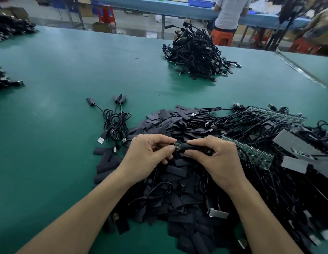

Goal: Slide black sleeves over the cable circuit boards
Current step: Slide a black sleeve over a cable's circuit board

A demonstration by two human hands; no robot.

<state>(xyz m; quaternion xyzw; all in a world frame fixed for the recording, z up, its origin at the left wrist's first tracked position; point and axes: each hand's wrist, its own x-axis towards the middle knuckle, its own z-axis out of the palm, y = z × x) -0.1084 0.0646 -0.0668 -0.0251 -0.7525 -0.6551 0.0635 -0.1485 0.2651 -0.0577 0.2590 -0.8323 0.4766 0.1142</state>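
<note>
My left hand (148,154) pinches the end of a small green circuit board (177,145) between thumb and forefinger. My right hand (214,158) pinches a black sleeve (193,147) that covers part of the board from the right, leaving a short green end bare. Both hands hover over a big heap of loose flat black sleeves (178,189). The board's cable (157,189) hangs down below my hands into the heap.
Green table mat (68,70). Three sleeved cables (113,121) lie left of the heap. Panels of unsleeved circuit boards (251,153) with tangled cables sit on the right. A pile of cables (196,54) lies far ahead, more piles at far left. People sit at a blue bench behind.
</note>
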